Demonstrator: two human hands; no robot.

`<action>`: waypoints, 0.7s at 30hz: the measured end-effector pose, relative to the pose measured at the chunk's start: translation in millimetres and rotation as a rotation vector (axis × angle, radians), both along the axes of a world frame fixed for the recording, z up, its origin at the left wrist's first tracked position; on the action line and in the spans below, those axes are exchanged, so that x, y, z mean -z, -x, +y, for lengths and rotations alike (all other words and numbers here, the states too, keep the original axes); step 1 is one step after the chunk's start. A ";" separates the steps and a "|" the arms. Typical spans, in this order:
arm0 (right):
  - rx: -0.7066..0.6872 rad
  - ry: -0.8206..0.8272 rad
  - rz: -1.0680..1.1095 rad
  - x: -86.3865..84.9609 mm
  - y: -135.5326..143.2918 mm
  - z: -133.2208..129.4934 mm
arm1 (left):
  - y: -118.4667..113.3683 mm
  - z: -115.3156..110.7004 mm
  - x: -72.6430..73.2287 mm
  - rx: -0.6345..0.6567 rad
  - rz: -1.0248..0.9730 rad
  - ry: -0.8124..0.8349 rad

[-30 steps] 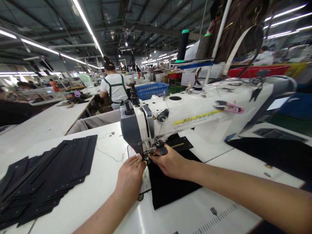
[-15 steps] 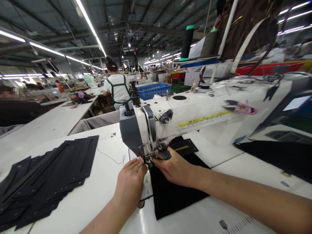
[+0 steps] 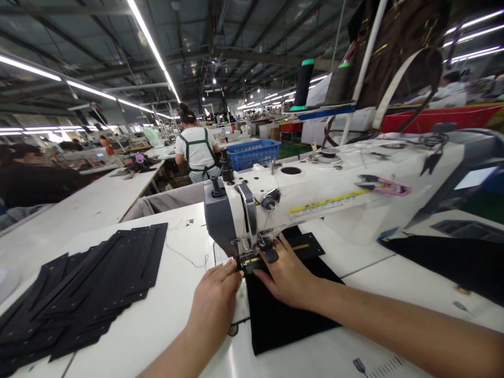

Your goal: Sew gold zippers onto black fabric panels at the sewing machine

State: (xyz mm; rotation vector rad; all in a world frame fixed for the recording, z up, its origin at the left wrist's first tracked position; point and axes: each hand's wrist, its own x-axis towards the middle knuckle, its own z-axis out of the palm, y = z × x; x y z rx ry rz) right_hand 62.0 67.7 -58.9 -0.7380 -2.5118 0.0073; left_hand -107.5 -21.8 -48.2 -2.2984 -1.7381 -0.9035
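We are spreading our right hand (image 3: pixel 289 275) wider than a moment ago, so more of the gold-toned line on the stiff black strip (image 3: pixel 314 245) is showing beneath the sewing machine (image 3: pixel 315 189) — probably we are resetting our hold. Our left hand (image 3: pixel 218 291) is nearing the strip's left end; pinching or not, we cannot tell. Matte, square-cornered cloth (image 3: pixel 271 328) is lying below.

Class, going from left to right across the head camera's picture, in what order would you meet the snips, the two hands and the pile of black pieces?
Pile of black pieces → left hand → right hand → snips.
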 end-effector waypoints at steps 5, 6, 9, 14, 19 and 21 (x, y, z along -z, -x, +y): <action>0.138 0.065 -0.050 6.0 -26.6 -34.7 | -21.3 -39.0 -17.8 -0.132 -0.927 0.420; 0.148 0.064 -0.054 6.7 -32.2 -42.2 | -27.6 -45.2 -23.0 -0.151 -1.121 0.504; 0.162 0.066 -0.061 6.1 -42.8 -56.8 | -44.0 -53.3 -38.2 -0.222 -1.491 0.629; 0.170 0.072 -0.096 -1.8 -45.3 -50.8 | -50.1 -51.6 -53.0 -0.345 -1.593 0.642; 0.267 0.032 -0.137 -1.5 -57.5 -55.9 | -52.2 -62.0 -54.4 -0.266 -1.638 0.632; 0.264 0.013 -0.115 2.9 -66.8 -69.9 | -56.9 -64.4 -52.1 -0.203 -1.692 0.657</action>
